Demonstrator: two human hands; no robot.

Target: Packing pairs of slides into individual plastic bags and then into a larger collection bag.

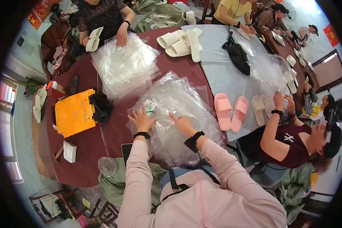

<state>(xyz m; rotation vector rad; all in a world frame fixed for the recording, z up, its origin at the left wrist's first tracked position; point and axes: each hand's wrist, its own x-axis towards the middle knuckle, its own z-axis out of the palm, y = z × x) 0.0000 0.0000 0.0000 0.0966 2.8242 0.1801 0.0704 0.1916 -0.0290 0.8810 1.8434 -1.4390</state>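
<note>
A loose pile of clear plastic bags (182,95) lies in front of me on the dark red tabletop. My left hand (142,121) rests at the pile's left side with fingers spread. Just above its fingertips is a small white tag with a green band (150,106). On the middle of the pile my right hand (183,124) touches the plastic, index finger stretched out, nothing gripped in it. Dark bands circle both my wrists. A pair of pink slippers (231,112) stands to the right of the bags.
Another stack of clear bags (125,64) lies farther off, under a co-worker's hand. Cream slippers (178,43) are at the far edge. Leftward are an orange bag (75,114), a white box (69,152) and a round clear container (108,166). A co-worker (292,140) sits close at right.
</note>
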